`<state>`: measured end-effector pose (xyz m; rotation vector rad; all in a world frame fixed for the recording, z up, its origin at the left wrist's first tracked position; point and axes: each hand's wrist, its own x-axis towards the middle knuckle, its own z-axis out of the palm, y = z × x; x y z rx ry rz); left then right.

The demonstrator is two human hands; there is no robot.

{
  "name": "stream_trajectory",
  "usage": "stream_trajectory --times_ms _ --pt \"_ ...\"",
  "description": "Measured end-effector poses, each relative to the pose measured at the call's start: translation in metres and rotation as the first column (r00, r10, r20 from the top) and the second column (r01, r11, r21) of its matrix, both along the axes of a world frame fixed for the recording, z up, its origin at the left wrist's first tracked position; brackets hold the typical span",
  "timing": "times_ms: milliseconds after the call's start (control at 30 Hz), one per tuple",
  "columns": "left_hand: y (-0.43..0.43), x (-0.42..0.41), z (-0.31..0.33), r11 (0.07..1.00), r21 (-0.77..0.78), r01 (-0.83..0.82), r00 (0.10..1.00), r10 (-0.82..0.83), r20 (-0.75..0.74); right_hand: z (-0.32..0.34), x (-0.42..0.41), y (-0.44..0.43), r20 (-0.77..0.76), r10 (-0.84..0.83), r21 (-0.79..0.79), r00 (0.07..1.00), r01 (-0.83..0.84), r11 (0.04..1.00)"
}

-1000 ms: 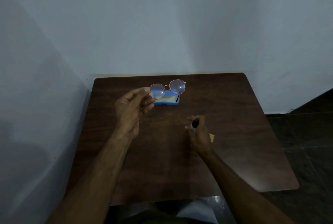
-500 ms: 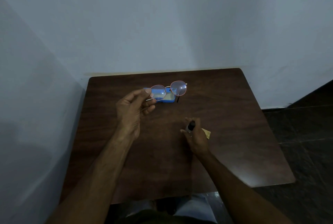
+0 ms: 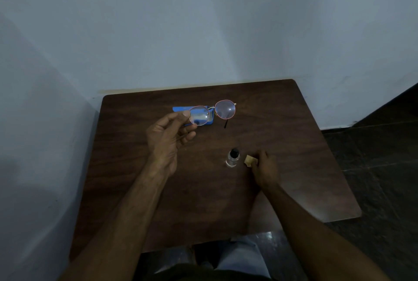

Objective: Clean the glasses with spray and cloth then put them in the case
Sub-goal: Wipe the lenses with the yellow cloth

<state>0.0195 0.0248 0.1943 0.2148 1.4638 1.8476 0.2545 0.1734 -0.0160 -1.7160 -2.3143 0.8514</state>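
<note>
My left hand (image 3: 168, 137) pinches the left rim of the round, pink-rimmed glasses (image 3: 224, 109) and holds them up above the table. Behind and under them lies the blue case (image 3: 181, 109), partly seen through the left lens. A small clear spray bottle (image 3: 232, 158) with a black cap stands alone on the dark wooden table (image 3: 282, 126). Just right of the bottle, my right hand (image 3: 265, 168) pinches a small folded tan cloth (image 3: 248, 159) at the table surface.
The table sits in a corner, with pale walls behind and to the left. Dark floor tiles (image 3: 373, 156) lie to the right. My legs show below the near table edge.
My right hand has set the spray bottle down and let go of it, then moved right onto the tan cloth. The left hand still holds the glasses in about the same place.
</note>
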Motion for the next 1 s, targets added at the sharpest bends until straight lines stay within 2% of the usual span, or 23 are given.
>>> stream_trajectory --times_ms 133,267,367,433,500,567,700,733,833,1000 --pt "0.0 0.002 0.002 1.0 -0.003 0.008 1.0 -0.008 0.004 -0.001 -0.008 0.005 0.099 0.099 0.028 0.99 -0.102 0.994" --pt "-0.002 0.002 0.001 1.0 0.0 0.011 1.0 -0.011 0.0 -0.007 -0.012 0.011 0.031 -0.021 -0.057 0.999 0.022 0.998" --pt "-0.003 0.002 0.001 1.0 -0.001 0.007 1.0 -0.007 0.0 0.004 -0.012 0.002 -0.143 -0.168 -0.137 0.975 0.149 0.979" --pt "-0.003 0.003 0.001 1.0 0.0 0.01 1.0 -0.01 0.007 0.024 -0.014 -0.007 -0.331 -0.303 -0.204 0.894 0.246 0.948" --pt "-0.001 0.003 0.002 1.0 0.009 0.011 1.0 -0.012 0.02 0.055 -0.018 -0.017 -0.541 -0.343 -0.199 0.768 0.279 0.939" --pt "0.001 0.003 0.001 1.0 0.012 0.005 1.0 -0.005 0.023 0.103 -0.025 -0.031 -0.658 -0.305 -0.149 0.688 0.278 0.949" --pt "0.004 0.007 0.0 1.0 0.015 -0.011 1.0 0.011 0.004 0.211 -0.049 -0.062 -0.802 -0.053 0.056 0.594 0.163 0.985" --pt "0.005 0.009 0.001 1.0 0.02 -0.012 1.0 0.012 0.0 0.231 -0.057 -0.065 -0.802 0.012 0.128 0.597 0.152 0.98" --pt "0.008 0.019 0.008 0.999 0.028 -0.015 0.999 0.016 -0.038 0.258 -0.085 -0.065 -0.69 0.201 0.377 0.695 0.108 0.92" --pt "0.012 0.028 0.02 0.995 0.087 -0.056 0.996 0.062 -0.067 0.248 -0.115 -0.073 -0.453 0.326 0.556 0.829 -0.023 0.831"
